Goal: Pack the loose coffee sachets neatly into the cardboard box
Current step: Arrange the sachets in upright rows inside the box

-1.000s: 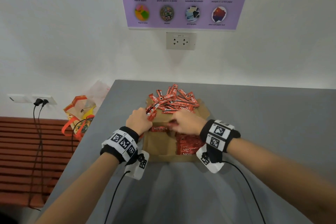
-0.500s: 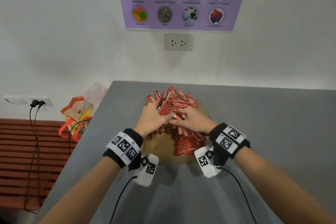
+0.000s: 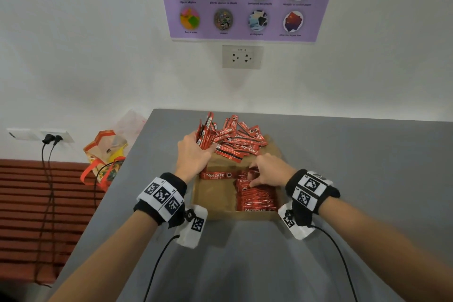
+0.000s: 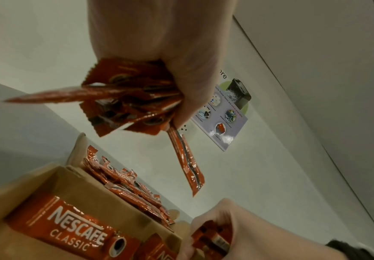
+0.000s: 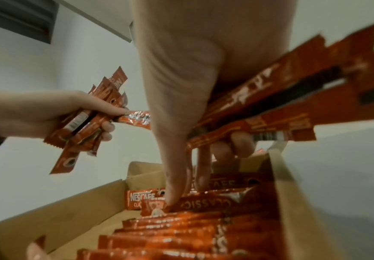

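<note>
The grey table [image 3: 343, 179] carried the cardboard box [image 3: 215, 198] at centre, a packed row of sachets [image 3: 256, 200] along its 3 o'clock side. Loose sachets [image 3: 239, 141] lay heaped at the box's 12 o'clock. The left hand [image 3: 193, 152] gripped a fistful [image 4: 125, 98] at 11 o'clock; the right hand [image 3: 269, 170] clasped several [image 5: 282, 91], thumb pressing the row.

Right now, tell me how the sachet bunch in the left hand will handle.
The sachet bunch probably splays: sticks fan out of the left hand. One dangling sachet may slip free. The glossy wrappers look slippery and light.
</note>
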